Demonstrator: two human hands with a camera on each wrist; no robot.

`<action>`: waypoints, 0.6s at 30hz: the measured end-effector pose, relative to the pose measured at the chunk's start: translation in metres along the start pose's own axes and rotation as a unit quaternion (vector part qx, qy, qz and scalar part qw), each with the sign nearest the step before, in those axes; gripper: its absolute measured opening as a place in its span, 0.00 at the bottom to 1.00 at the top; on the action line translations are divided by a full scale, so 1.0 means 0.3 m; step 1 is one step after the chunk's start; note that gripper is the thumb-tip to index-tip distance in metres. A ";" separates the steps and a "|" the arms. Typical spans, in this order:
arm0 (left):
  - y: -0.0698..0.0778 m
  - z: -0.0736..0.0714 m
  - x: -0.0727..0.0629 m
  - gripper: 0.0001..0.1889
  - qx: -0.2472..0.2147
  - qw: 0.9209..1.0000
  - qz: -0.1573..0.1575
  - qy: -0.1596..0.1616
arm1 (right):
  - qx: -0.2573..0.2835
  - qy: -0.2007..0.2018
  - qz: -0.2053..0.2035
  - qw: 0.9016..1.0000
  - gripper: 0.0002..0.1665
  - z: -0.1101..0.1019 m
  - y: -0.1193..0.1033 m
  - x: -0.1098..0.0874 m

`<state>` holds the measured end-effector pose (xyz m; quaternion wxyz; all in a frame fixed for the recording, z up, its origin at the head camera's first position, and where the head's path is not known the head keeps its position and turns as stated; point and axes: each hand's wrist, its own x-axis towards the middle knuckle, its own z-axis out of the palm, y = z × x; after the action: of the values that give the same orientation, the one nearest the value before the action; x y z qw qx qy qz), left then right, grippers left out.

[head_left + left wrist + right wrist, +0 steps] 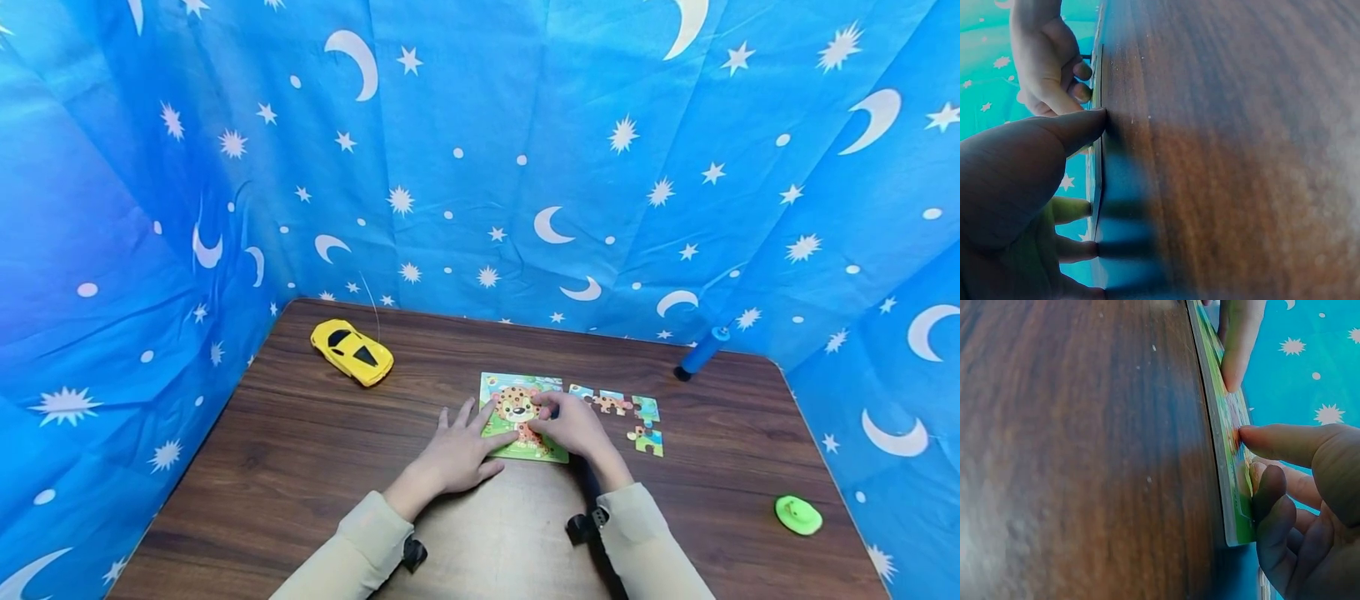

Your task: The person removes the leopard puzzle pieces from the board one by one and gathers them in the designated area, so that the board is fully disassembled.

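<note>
A jigsaw puzzle with a spotted cartoon leopard lies flat in its tray on the table. My left hand is spread over its left side, fingers straight, and its thumb reaches onto the lower part of the picture. In the left wrist view the thumb extends along the puzzle's edge. Bent over the right half, my right hand pinches at a puzzle piece in the picture with thumb and fingertips. That piece is mostly hidden by the fingers. In the right wrist view the thumb touches the picture surface and other fingers are curled.
Several loose jigsaw pieces lie right of the puzzle on the brown table. A yellow toy car stands at the back left. At the back right lies a blue cylinder; a green, oval object is near the right edge.
</note>
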<state>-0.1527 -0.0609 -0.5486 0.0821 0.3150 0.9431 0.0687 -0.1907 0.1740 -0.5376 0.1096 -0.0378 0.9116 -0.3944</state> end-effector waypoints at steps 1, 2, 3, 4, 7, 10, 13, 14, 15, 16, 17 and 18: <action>0.000 0.000 0.000 0.28 0.001 1.000 0.000 0.000 | -0.001 0.001 0.001 1.000 0.21 0.002 -0.003 0.000; 0.000 0.001 0.001 0.28 0.001 1.000 0.001 0.001 | -0.002 0.003 0.004 1.000 0.21 0.003 -0.005 0.001; 0.000 0.001 0.001 0.28 0.001 1.000 0.001 0.002 | -0.003 0.005 0.009 1.000 0.21 0.005 -0.005 0.001; 0.000 0.001 0.001 0.28 0.002 1.000 0.001 0.002 | -0.005 0.007 0.012 1.000 0.21 0.008 -0.006 0.002; 0.002 0.001 0.001 0.28 0.002 1.000 0.001 0.002 | -0.005 0.017 0.027 0.999 0.20 0.014 -0.008 0.001; 0.002 0.001 0.002 0.28 0.002 1.000 0.000 0.002 | -0.006 0.027 0.033 0.999 0.20 0.018 -0.009 -0.001; 0.000 0.003 0.002 0.28 0.004 1.000 0.000 0.003 | -0.003 0.033 0.033 0.999 0.19 0.021 -0.010 -0.003; 0.000 0.004 0.002 0.28 0.004 1.000 0.000 0.003 | -0.002 0.034 0.033 0.999 0.19 0.022 -0.011 -0.004; -0.001 0.004 0.003 0.28 0.005 1.000 0.001 0.003 | -0.001 0.035 0.034 0.999 0.19 0.023 -0.011 -0.005; -0.002 0.005 0.003 0.28 0.005 1.000 0.001 0.004 | 0.001 0.035 0.034 0.999 0.19 0.023 -0.012 -0.006; -0.003 0.005 0.003 0.28 0.004 1.000 0.002 0.004 | 0.002 0.036 0.035 0.999 0.19 0.024 -0.013 -0.007; -0.003 0.006 0.003 0.28 0.004 1.000 0.002 0.005 | 0.003 0.036 0.035 0.999 0.19 0.024 -0.014 -0.008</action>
<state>-0.1535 -0.0610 -0.5505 0.0761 0.3168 0.9431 0.0661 -0.1868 0.1662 -0.5389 0.0905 0.0086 0.9147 -0.3938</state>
